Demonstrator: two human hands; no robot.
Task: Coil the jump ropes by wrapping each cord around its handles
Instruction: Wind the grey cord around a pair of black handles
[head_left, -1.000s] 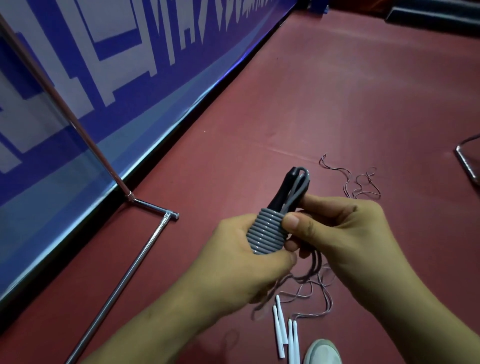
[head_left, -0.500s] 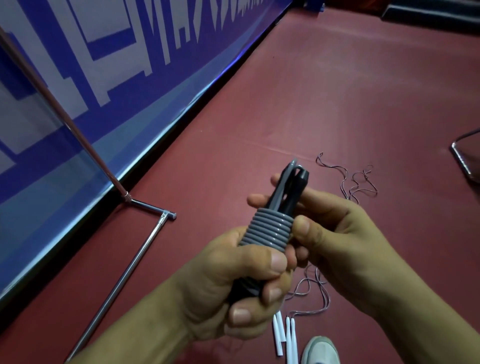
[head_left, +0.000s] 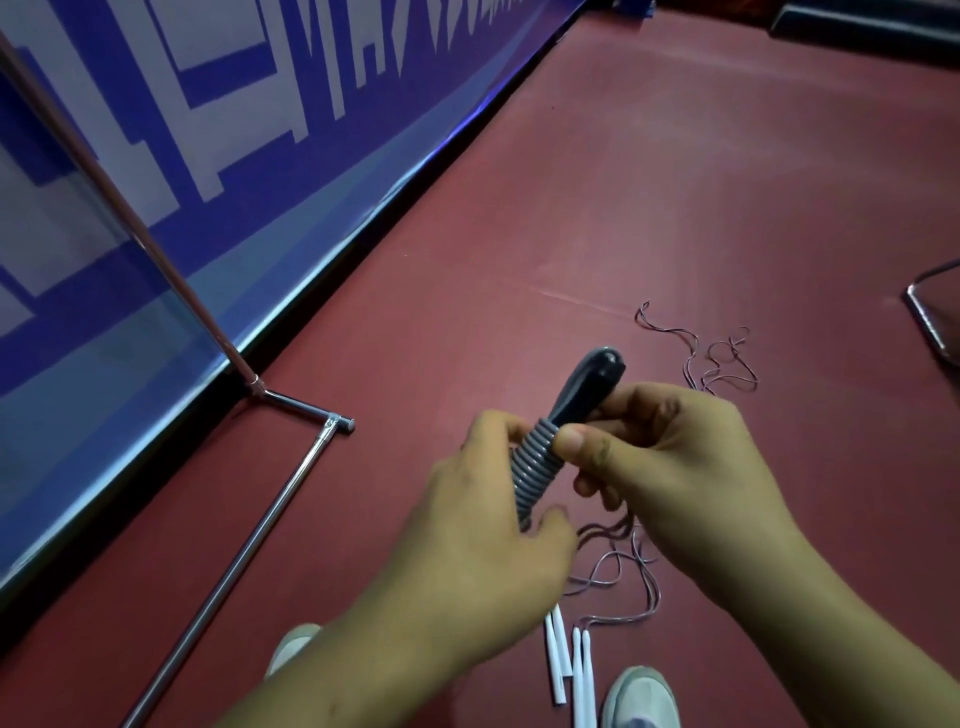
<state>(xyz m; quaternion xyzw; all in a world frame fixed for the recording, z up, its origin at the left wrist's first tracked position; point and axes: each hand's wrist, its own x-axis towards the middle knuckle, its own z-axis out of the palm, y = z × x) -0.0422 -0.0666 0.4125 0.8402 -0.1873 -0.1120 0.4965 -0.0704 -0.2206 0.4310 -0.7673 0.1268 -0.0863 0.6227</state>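
I hold a jump rope whose black handles (head_left: 587, 384) point up and away, with grey cord (head_left: 532, 467) wound in tight turns round their lower part. My left hand (head_left: 483, 540) grips the bottom of the bundle from the left. My right hand (head_left: 670, 467) pinches the handles just above the coil, thumb on the top turns. On the floor below lie several white handles (head_left: 569, 657) with thin pinkish cords (head_left: 618, 566) trailing loose; more thin cord (head_left: 722, 364) lies farther off.
A blue and white banner (head_left: 218, 156) runs along the left, held by a chrome pole and floor bar (head_left: 260, 525). Another metal frame corner (head_left: 930, 317) shows at the right edge. My shoes (head_left: 641, 699) stand on the red floor (head_left: 675, 182).
My left hand has slid down and turned so its back faces up, hiding the lower bundle. The handles now tilt to the right, and my right thumb sits on the top of the coil.
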